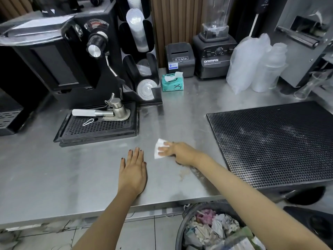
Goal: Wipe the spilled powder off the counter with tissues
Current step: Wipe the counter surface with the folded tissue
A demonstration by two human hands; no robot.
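Note:
A white tissue [159,147] lies flat on the steel counter [72,177], and my right hand [177,152] presses on it with straight fingers. A faint brownish smear of powder [184,173] shows on the counter just below that hand, near my wrist. My left hand [133,170] rests palm-down on the counter to the left of the tissue, fingers straight, holding nothing. A teal tissue box [172,83] with one sheet sticking out stands at the back of the counter.
An espresso machine with a drip tray [97,129] and portafilter [111,110] sits at left. A black rubber mat [275,143] covers the right side. A blender [214,56], a receipt printer [180,58] and bagged cups [252,65] line the back. A full bin [212,230] stands below the counter edge.

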